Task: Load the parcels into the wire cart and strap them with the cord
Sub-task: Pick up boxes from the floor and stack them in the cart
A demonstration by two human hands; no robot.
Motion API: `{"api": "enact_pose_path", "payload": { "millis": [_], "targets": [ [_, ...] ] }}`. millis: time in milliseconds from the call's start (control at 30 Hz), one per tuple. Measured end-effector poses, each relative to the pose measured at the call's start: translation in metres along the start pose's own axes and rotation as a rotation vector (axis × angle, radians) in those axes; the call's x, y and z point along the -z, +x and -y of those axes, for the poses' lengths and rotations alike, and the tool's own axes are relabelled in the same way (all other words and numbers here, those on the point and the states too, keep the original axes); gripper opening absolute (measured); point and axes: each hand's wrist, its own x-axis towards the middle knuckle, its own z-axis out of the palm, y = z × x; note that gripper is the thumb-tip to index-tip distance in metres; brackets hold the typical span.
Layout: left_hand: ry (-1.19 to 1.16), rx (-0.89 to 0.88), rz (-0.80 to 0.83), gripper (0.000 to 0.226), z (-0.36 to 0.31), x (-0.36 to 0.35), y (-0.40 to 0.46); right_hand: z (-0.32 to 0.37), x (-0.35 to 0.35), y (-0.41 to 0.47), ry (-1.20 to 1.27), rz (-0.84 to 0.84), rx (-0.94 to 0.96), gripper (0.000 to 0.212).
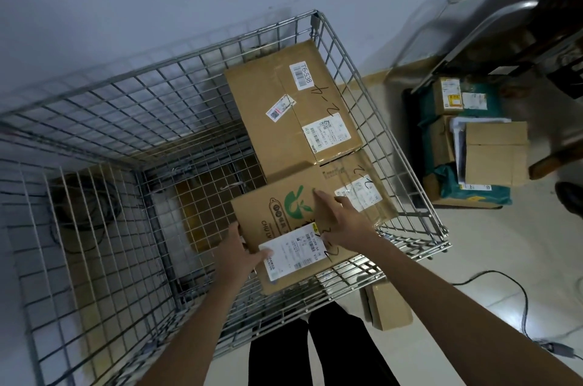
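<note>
- The box with the green leaf logo (284, 221) sits high in the wire cart (132, 108), at its near right corner, partly overhanging the near rim and lying over a lower box (362, 187) beside it.
- The left hand (238, 254) holds the box's near-left edge, thumb curled onto the white shipping label (291, 251) and fingers out of sight below; the grip is closed on the carton there.
- The right hand (339, 217) lies flat on the top face, fingers straight and pressing down beside the logo, so that grip is open and only steadies.
- The carton looks like stiff corrugated board with crisp edges and taped seams; it should keep its shape under a two-handed hold. Its weight cannot be read from here, though the relaxed wrists suggest it is moderate.
- The glossy label may be slicker than bare cardboard, so the better holds are probably opposite edges or bottom corners.
- A larger brown box (293, 108) already fills the far right of the cart, touching the lower box.
- More parcels (473, 146) wait on the floor to the right, a small carton (389, 306) stands by the person's feet, and a dark coil, possibly the cord (83, 202), lies beyond the cart's left wall.
</note>
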Motion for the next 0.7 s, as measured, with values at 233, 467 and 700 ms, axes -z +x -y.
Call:
{"api": "enact_pose_path", "payload": {
  "millis": [233, 467, 700],
  "targets": [
    [-0.055, 0.059, 0.087, 0.110, 0.002, 0.010, 0.004, 0.033, 0.004, -0.011, -0.352, -0.086, -0.007, 0.090],
    [-0.189, 0.132, 0.171, 0.083, 0.015, 0.033, -0.006, 0.055, -0.003, -0.021, -0.403, -0.104, -0.011, 0.083],
    [-0.321, 0.171, 0.203, 0.056, 0.025, 0.036, -0.001, 0.091, -0.018, -0.012, -0.563, -0.252, 0.158, 0.061]
  ]
}}
